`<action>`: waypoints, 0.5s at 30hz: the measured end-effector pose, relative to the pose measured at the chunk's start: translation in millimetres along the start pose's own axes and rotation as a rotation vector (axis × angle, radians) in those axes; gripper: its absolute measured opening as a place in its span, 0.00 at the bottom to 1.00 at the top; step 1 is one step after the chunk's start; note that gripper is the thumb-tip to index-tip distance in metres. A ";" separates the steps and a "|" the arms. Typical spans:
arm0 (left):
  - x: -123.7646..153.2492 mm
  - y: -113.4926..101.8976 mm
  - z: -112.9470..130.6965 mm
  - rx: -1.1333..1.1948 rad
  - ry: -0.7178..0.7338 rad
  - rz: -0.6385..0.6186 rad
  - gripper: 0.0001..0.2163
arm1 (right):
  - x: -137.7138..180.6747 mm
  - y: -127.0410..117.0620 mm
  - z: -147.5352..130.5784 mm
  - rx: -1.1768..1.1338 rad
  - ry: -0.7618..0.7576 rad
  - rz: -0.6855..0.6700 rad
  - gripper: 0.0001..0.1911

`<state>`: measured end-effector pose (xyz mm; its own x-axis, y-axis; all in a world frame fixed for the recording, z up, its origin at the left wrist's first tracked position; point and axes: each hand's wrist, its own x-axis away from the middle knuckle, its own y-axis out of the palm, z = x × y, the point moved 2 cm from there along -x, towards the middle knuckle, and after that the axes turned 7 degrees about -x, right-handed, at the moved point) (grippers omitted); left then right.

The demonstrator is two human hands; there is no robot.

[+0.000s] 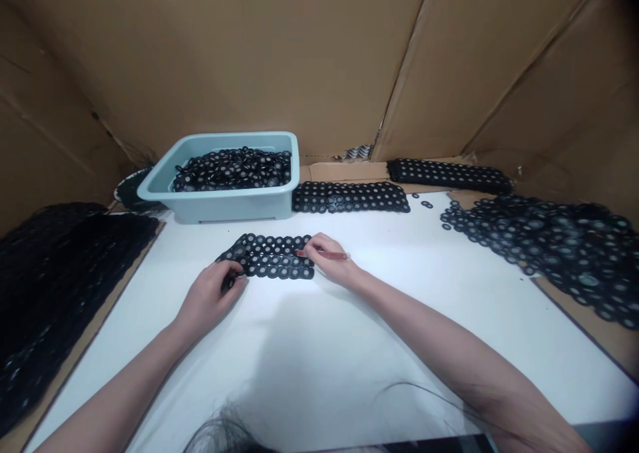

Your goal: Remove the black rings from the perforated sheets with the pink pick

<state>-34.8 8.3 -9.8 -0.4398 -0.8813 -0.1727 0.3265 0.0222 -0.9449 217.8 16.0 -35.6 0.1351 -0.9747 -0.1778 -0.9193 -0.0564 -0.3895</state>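
Observation:
A black sheet of joined round rings with pale centres (277, 257) lies on the white tabletop in front of me. My left hand (214, 293) grips its left end, where the sheet is bent upward, thumb and fingers closed around the edge. Over the right end, my right hand (329, 259) holds a slim reddish-brown pen-like tool (337, 255) in a pinch. The tool's dark tip points left and meets or hovers just over the rings; I cannot tell which.
Behind stands a light blue tub (229, 203) full of loose black discs (239, 168). Beside it lie a ringed sheet (349, 197) and a stacked one (449, 173). A disc heap (564, 247) spreads at right; black sheets (64, 273) pile at left. Cardboard walls (239, 60) enclose the table.

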 end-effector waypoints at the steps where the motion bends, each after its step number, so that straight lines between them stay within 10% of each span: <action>1: 0.0 -0.1 0.2 -0.004 0.004 -0.002 0.10 | 0.0 0.0 -0.1 -0.002 0.002 -0.003 0.10; 15: 0.4 0.0 0.2 -0.001 0.012 0.000 0.10 | 0.4 -0.3 -0.4 -0.011 0.025 -0.012 0.10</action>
<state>-34.9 7.9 -9.8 -0.4497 -0.8757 -0.1757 0.3256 0.0224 -0.9453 217.9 15.5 -35.2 0.1369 -0.9791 -0.1504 -0.9218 -0.0703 -0.3813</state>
